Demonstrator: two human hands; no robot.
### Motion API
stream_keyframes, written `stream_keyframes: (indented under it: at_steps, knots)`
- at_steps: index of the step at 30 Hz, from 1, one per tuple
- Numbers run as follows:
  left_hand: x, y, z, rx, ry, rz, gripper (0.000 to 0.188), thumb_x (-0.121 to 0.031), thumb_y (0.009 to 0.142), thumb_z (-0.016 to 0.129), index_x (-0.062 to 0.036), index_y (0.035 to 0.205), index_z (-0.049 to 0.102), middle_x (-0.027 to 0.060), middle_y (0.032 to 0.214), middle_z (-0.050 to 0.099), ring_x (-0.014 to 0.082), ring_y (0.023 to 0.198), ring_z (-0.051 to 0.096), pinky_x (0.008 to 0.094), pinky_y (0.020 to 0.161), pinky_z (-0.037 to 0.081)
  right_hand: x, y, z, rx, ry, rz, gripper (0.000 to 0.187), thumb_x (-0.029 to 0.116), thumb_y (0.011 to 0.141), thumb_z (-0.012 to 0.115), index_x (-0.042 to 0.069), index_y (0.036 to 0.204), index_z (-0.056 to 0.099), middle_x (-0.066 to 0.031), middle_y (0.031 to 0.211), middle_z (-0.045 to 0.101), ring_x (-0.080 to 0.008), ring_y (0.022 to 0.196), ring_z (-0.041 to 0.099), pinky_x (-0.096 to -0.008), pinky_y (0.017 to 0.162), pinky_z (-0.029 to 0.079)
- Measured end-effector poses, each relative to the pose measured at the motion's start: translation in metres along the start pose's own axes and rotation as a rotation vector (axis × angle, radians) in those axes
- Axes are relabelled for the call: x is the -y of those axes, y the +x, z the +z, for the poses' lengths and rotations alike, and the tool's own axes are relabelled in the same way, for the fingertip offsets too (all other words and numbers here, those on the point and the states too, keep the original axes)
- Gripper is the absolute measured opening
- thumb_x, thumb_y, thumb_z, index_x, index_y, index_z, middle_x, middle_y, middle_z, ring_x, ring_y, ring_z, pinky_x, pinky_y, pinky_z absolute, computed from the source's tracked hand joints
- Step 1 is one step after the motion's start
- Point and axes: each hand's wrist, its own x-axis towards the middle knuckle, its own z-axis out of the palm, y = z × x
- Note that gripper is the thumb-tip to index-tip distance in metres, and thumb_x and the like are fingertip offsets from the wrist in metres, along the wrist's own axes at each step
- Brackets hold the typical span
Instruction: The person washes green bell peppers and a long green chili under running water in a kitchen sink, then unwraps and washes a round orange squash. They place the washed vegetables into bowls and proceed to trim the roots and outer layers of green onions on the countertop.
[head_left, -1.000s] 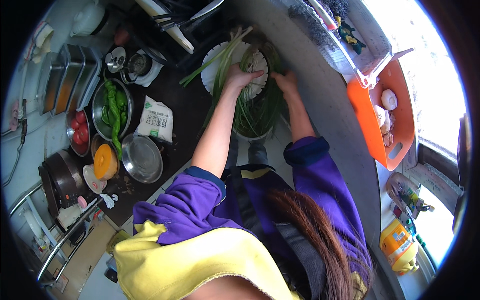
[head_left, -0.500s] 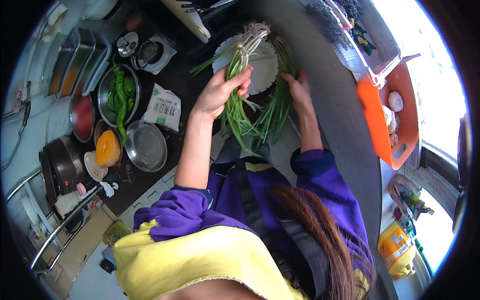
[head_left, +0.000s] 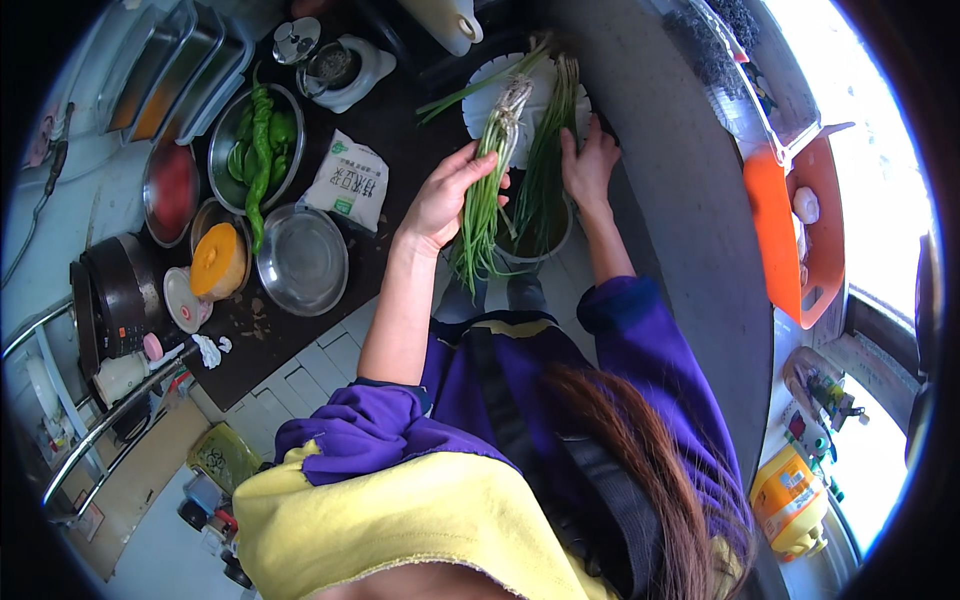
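Note:
My left hand (head_left: 440, 205) is closed around a bunch of green onions (head_left: 487, 180), white rooted ends up and green leaves hanging down. A second bunch of green onions (head_left: 545, 165) lies just right of it, across a white scalloped-edged round plate (head_left: 488, 88), its leaves reaching over a round container (head_left: 560, 245). Beside that second bunch is my right hand (head_left: 592, 165), its thumb apart from its fingers and nothing visibly gripped. A few more stalks (head_left: 455, 95) stretch over the plate's left part.
On the dark counter to the left are a bowl of green peppers (head_left: 258, 150), a white printed packet (head_left: 348, 180), a metal dish (head_left: 303, 262) and a cut pumpkin (head_left: 218, 262). An orange basket (head_left: 770, 230) with garlic hangs at right, above a yellow bottle (head_left: 788, 505).
The left hand's bunch has come down slightly and straightened. My right hand has opened beside the second bunch, which now lies lower over the container. The whole view has shifted somewhat.

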Motion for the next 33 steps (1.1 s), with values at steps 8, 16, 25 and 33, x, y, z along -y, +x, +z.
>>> stream_keyframes:
  at_steps: [8, 16, 25, 33]
  knots:
    - [0.025, -0.018, 0.049, 0.088, 0.108, 0.162, 0.028, -0.008, 0.082, 0.054, -0.0006, 0.109, 0.051, 0.0031, 0.097, 0.057, 0.0097, 0.088, 0.052, 0.0224, 0.082, 0.040, 0.047, -0.068, -0.105, 0.669, 1.189, 0.276, 0.029, 0.021, 0.088, 0.046, 0.002, 0.108, 0.052, -0.0050, 0.098, 0.057, -0.0121, 0.090, 0.053, -0.0268, 0.077, 0.043]
    - [0.092, -0.027, 0.101, -0.087, 0.016, 0.278, 0.030, -0.006, 0.082, 0.053, -0.0003, 0.112, 0.049, 0.0040, 0.103, 0.054, 0.0097, 0.094, 0.050, 0.0224, 0.084, 0.038, 0.021, -0.110, -0.136, 0.338, 1.080, 0.267, 0.025, 0.006, 0.081, 0.055, -0.001, 0.106, 0.055, -0.0054, 0.093, 0.059, -0.0087, 0.085, 0.053, -0.0210, 0.074, 0.043]
    - [0.128, -0.041, 0.115, -0.212, -0.038, 0.246, 0.023, 0.004, 0.072, 0.049, -0.0005, 0.095, 0.049, 0.0095, 0.092, 0.053, 0.0189, 0.089, 0.053, 0.0300, 0.080, 0.042, -0.036, -0.123, -0.164, 0.375, 1.138, 0.287, 0.015, 0.014, 0.080, 0.059, 0.003, 0.090, 0.058, -0.0030, 0.082, 0.060, -0.0080, 0.074, 0.054, -0.0198, 0.067, 0.041]
    - [0.106, -0.068, 0.090, -0.279, 0.046, 0.289, 0.016, -0.008, 0.074, 0.056, -0.0080, 0.088, 0.049, -0.0050, 0.058, 0.037, 0.0045, 0.048, 0.034, 0.0211, 0.053, 0.032, -0.064, -0.104, -0.162, 0.115, 1.164, 0.323, 0.014, 0.011, 0.078, 0.062, 0.000, 0.084, 0.057, -0.0031, 0.073, 0.059, -0.0073, 0.065, 0.052, -0.0197, 0.061, 0.040]
